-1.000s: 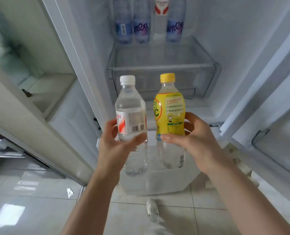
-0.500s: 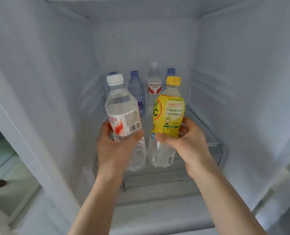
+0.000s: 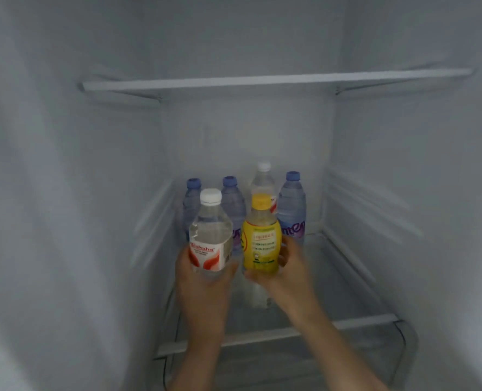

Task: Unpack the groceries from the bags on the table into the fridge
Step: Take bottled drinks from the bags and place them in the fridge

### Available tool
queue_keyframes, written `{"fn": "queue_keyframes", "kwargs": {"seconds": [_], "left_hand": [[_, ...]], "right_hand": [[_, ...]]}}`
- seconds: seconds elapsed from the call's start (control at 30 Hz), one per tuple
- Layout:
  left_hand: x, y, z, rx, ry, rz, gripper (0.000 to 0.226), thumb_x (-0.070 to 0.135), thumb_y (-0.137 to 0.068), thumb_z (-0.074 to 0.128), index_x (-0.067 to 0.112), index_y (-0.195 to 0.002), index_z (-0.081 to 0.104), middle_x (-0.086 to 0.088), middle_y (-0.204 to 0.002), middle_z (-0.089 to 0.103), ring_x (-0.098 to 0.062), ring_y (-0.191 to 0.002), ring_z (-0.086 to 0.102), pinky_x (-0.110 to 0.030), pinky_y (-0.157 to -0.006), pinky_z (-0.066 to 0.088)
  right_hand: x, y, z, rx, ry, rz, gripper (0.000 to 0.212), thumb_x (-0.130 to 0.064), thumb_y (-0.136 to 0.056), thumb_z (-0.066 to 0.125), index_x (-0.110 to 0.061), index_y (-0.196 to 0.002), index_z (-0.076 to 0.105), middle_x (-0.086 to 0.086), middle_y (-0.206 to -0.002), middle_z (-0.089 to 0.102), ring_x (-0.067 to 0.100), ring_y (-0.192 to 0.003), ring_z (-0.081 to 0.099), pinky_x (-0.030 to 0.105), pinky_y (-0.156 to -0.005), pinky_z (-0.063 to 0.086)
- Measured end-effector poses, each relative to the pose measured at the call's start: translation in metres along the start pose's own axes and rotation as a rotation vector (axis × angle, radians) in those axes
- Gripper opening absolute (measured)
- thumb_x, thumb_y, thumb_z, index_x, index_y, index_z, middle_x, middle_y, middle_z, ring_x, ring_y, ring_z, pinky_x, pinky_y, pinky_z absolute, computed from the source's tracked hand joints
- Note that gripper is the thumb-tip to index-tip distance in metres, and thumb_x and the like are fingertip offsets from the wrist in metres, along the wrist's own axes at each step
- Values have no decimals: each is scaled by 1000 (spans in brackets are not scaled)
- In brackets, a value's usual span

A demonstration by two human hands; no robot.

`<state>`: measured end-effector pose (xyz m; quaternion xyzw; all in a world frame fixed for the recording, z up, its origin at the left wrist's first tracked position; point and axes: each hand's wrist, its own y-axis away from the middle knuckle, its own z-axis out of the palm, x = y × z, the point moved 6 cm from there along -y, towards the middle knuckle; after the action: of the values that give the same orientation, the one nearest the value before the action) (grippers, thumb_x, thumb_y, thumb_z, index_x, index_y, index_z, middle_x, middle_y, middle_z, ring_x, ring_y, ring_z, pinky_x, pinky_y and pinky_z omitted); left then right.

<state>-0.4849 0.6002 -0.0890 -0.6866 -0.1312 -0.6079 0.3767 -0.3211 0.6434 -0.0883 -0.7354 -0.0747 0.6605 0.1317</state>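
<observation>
The person reaches w/ both arms into the fridge [image 3: 64, 193], and each hand carries one bottle upright. The left hand [image 3: 203, 280] is wrapped around the lower half of a clear water bottle [image 3: 211, 238] w/ white cap and red-white label; the right hand [image 3: 283, 266] grasps a yellow-label bottle [image 3: 262, 244] w/ yellow cap, thumb in front and fingers behind. Both bottles are held just above the glass shelf [image 3: 347, 292], close beside each other, in front of the row at the back. The step in hand is, by judgement, to set these two down on the shelf. To do it well, the person should lower each bottle straight so the base lands flat, approx. just in front of the back row w/o knocking it, and let go only when the bottle stands by itself; putting one down first is safer than both together, bc the bottles almost touch. Count: 2 bottles in the hands (1 clear, 1 yellow). At the back stand 4 bottles: 3 blue-cap bottles [image 3: 292, 204] w/ purple labels, and 1 taller white-cap bottle [image 3: 263, 179] partly hidden behind the yellow cap. An upper shelf [image 3: 262, 79] is above, nothing seen on its visible edge. The picture is a bit blurred, so small label text is not readable.
</observation>
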Motion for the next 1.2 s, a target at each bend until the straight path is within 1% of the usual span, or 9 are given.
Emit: {"fn": "queue_keyframes", "kwargs": {"seconds": [0.07,0.17,0.37,0.47,0.57,0.67,0.8,0.93,1.2], "left_hand": [[-2,-3,-1,8,-6,17,78,19,-58,91,24,-125,51,4,-115,61,-16,-99,62,-28,-78,49],[-7,-6,-6,22,6,40,81,19,-59,91,22,-127,48,2,-117,59,-17,-101,62,-29,-77,50],[-22,0,-6,-152,31,82,87,-1,-64,85,30,-132,41,12,-120,57,-2,-106,59,-22,-82,50],[-32,-2,-8,-205,23,85,79,-4,-71,77,32,-133,44,5,-116,64,-11,-100,64,-37,-80,57],[-35,1,-7,-147,14,37,92,-3,-71,78,42,-139,35,17,-125,58,-8,-113,58,-41,-91,54],[-36,-5,-1,-87,-14,57,98,-5,-68,80,39,-142,32,14,-134,54,-11,-121,54,-44,-99,50],[-42,-24,9,18,-64,99,94,-6,-66,81,24,-144,37,1,-137,53,-19,-124,53,-43,-101,47],[-48,-40,18,47,-77,119,84,-2,-70,80,19,-141,40,-5,-132,56,-26,-120,56,-40,-93,50],[-53,-64,28,29,-163,119,85,6,-73,82,17,-143,34,-11,-134,52,-31,-121,54,-51,-92,52]], "right_hand": [[5,1,2,-21,13,10,72,-14,-54,90,-35,-112,53,-17,-100,67,-4,-91,64,32,-84,56],[5,3,5,-45,40,-19,73,-10,-59,89,-32,-116,50,-21,-104,62,-16,-91,58,11,-76,50],[17,10,7,-113,171,-49,72,-13,-66,85,-36,-119,43,-25,-109,58,-10,-96,56,5,-75,42],[28,17,7,-85,231,-55,74,-11,-66,84,-34,-123,43,-14,-116,59,4,-106,54,12,-84,39],[31,14,11,-50,264,-68,74,-12,-66,84,-28,-128,46,-10,-117,59,9,-106,54,22,-89,41],[31,0,20,-42,290,-80,75,-13,-67,85,-24,-130,46,-7,-120,60,12,-107,54,24,-91,42],[31,-23,34,-45,323,-90,74,-14,-68,84,-16,-132,46,0,-124,60,15,-111,54,18,-88,38],[31,-39,47,-57,313,-110,71,-11,-69,84,-14,-129,46,3,-122,60,7,-102,49,10,-82,33],[38,-56,65,-75,296,-127,72,-14,-71,83,-18,-130,41,4,-126,54,14,-111,51,19,-89,38]]}}
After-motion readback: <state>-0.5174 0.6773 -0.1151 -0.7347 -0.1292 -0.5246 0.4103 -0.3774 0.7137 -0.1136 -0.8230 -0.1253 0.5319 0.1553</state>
